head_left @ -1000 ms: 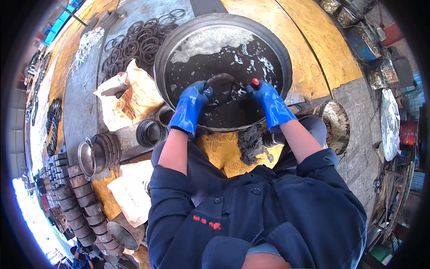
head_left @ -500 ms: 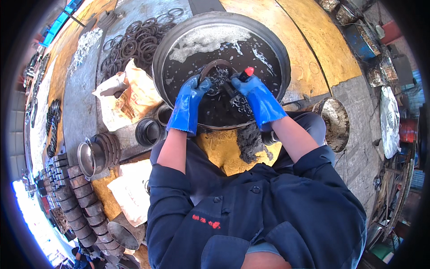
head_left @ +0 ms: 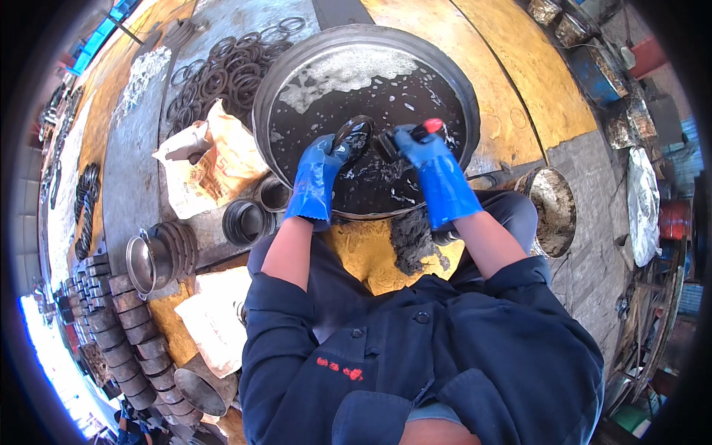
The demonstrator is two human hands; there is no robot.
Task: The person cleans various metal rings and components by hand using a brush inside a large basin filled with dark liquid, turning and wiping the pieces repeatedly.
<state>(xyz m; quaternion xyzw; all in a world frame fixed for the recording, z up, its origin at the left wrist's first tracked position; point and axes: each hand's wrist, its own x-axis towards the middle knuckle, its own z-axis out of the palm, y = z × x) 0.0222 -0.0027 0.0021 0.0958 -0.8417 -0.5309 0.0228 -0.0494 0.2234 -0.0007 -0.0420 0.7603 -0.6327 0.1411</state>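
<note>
Gripping a dark metal ring (head_left: pixel 354 135) upright over the wash basin (head_left: pixel 289 89), the left hand (head_left: pixel 317 174) is lifting it clear of the black liquid; beside it, the right hand (head_left: pixel 430 159) is clasping a red-tipped brush (head_left: pixel 415 133), now drawn closer for scrubbing.

- A rough metalworking or parts-cleaning workshop, with the work done low down around a wide metal basin (head_left: pixel 297 81) of dark, foamy liquid.
- Left of the basin, loose dark rings (head_left: pixel 222 74) lie scattered on a grey metal sheet (head_left: pixel 126 170).
- Below-left of the basin stand short metal sleeves (head_left: pixel 245 221) and a long row of stacked cylindrical parts (head_left: pixel 122 326).
- Right of the basin sit a grimy bucket (head_left: pixel 555 211), yellow-painted boards (head_left: pixel 512 67) and cluttered cans (head_left: pixel 564 22).
- Near the basin, the person wears blue rubber gloves (head_left: pixel 315 182) and a dark work jacket (head_left: pixel 445 371).
</note>
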